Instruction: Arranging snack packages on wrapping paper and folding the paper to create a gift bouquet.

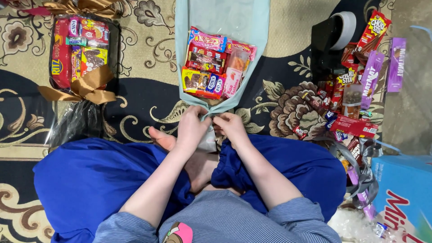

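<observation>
left hand pinches shut the gathered neck of pale blue paper snack bouquet | right hand pinches it too, touching | finished brown-ribboned snack bundle at 10 o'clock | loose chocolate bars at 2 o'clock

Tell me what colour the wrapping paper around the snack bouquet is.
Pale blue-green wrapping paper, seen in the head view.
</observation>
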